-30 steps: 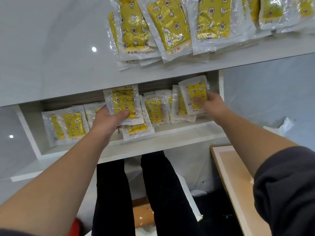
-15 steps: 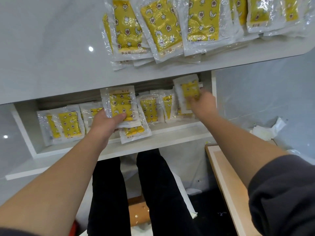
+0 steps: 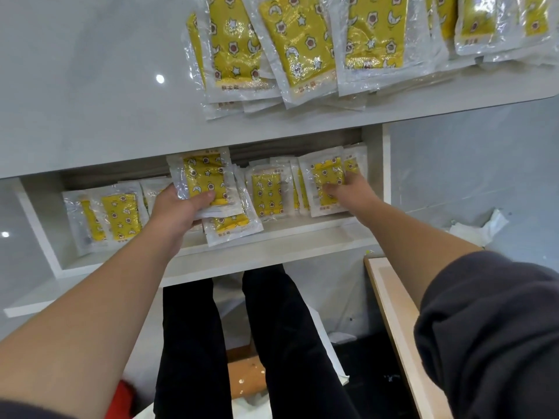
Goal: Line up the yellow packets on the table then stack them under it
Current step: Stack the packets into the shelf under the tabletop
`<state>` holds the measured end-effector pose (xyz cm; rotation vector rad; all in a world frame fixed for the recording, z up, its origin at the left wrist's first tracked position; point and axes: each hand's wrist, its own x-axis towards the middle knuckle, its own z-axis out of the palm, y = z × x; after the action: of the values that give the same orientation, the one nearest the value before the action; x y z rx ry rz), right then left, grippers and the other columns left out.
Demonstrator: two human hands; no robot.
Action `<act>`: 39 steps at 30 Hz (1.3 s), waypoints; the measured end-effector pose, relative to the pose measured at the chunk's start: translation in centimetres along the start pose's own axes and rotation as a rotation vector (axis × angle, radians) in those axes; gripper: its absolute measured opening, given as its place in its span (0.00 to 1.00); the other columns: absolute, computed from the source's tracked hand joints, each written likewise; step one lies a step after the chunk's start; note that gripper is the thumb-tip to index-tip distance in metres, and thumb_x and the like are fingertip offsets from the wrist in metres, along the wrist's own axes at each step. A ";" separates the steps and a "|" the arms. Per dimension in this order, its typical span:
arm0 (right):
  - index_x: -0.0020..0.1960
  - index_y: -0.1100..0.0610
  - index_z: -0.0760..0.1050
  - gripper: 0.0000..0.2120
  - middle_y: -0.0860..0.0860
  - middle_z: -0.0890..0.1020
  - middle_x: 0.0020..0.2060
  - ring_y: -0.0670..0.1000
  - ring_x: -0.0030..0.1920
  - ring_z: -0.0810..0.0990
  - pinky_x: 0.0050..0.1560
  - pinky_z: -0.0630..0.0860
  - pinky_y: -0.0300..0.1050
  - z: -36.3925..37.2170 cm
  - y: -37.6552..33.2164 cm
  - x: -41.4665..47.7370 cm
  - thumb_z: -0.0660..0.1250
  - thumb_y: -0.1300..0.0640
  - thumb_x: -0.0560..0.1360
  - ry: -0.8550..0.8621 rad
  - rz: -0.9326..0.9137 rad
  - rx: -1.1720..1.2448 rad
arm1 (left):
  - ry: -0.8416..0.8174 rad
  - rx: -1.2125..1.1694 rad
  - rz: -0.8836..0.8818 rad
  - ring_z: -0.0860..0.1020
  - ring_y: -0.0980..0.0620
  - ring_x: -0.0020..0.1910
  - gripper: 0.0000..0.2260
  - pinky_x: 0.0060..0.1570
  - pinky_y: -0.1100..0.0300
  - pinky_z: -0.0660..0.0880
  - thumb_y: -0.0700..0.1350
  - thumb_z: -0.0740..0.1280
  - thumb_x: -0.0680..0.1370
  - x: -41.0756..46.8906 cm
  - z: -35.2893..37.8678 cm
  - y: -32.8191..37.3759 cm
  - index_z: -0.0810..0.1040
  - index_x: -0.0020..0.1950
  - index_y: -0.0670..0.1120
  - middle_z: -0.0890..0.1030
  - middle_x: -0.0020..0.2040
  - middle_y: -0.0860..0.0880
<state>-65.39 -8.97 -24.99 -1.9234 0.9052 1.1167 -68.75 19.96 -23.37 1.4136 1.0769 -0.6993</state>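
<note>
My left hand (image 3: 178, 213) grips a small stack of yellow packets (image 3: 201, 182), thumb across the front and fingers behind, just above the shelf (image 3: 272, 237) under the desk (image 3: 90, 101). My right hand (image 3: 352, 192) pinches a tilted packet (image 3: 323, 176) at the shelf's right end, thumb on its face. Other shelf packets (image 3: 266, 192) lie between my two hands and further left. An overlapping row of packets (image 3: 302, 46) lies on the desk near its front edge.

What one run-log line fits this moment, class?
phase: stacking under table | left hand: grips packet stack over shelf | right hand: touches packet at shelf's right end | tabletop packets: not yet shelved
</note>
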 end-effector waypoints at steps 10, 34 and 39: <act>0.64 0.60 0.72 0.14 0.56 0.77 0.54 0.54 0.54 0.74 0.55 0.70 0.49 1.4 -0.7 -1.0 0.62 0.58 0.80 -0.043 -0.018 -0.004 | 0.014 0.034 -0.036 0.81 0.47 0.50 0.11 0.54 0.51 0.78 0.40 0.73 0.74 0.6 -2.5 -0.2 0.72 0.46 0.52 0.81 0.52 0.46; 0.59 0.58 0.75 0.10 0.51 0.78 0.46 0.47 0.39 0.75 0.36 0.71 0.37 7.5 -3.6 -1.6 0.65 0.57 0.79 -0.248 -0.108 0.032 | 0.080 0.173 -0.096 0.76 0.46 0.51 0.10 0.54 0.52 0.74 0.47 0.65 0.80 1.4 -0.6 -2.2 0.75 0.59 0.44 0.79 0.54 0.45; 0.62 0.59 0.76 0.14 0.54 0.80 0.53 0.55 0.55 0.80 0.59 0.77 0.53 9.1 -3.9 -1.0 0.66 0.56 0.78 -0.245 -0.114 -0.012 | 0.135 0.425 -0.014 0.74 0.46 0.45 0.06 0.47 0.53 0.71 0.45 0.66 0.79 2.2 -4.5 -3.6 0.77 0.48 0.42 0.77 0.46 0.43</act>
<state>-66.03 0.83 -26.44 -1.7764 0.6487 1.2584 -71.93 24.50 -26.16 1.8389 1.0832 -0.8890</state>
